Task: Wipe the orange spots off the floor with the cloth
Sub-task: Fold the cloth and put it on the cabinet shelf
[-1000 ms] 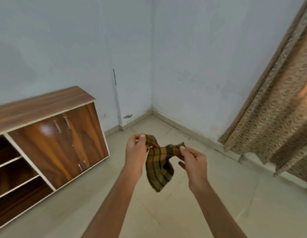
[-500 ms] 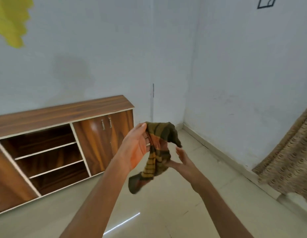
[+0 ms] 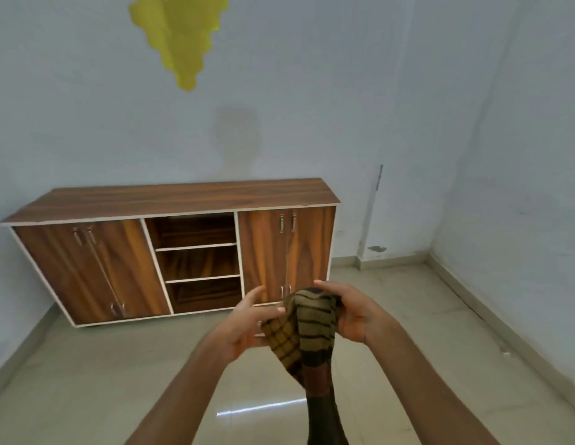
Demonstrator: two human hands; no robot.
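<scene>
Head view: the camera faces a wooden cabinet (image 3: 173,252) against a pale wall; a second ago a curtain filled the right side and the cabinet sat at the far left, so the gaze has swung leftward across the room.
Up and left of the grip: a yellow paper decoration (image 3: 180,33) on the wall, cut off by the top edge; it was not in frame a second ago.
Left hand (image 3: 247,322): fingers loosely curled, thumb and fingertips pinching the near edge of the checked cloth (image 3: 299,329); half a second ago it carried most of the cloth high on its own.
Cloth: bunched between both hands in mid-air, well above the floor (image 3: 87,380), one tail hanging straight down below the grip and running out of the bottom of the frame. Earlier it was stretched flat between the two hands; now it is gathered into a wad.
Right hand (image 3: 353,316): cupped over the top and right side of the cloth, fingers closed on it; half a second ago it was open underneath.
Meaning for the task: probably the cloth is being folded into a wiping pad; wiping has not begun.
Hidden: no orange spots show on the visible tiles; the floor directly beneath the arms is covered by them, and a bright glare streak below the grip washes out a patch.
</scene>
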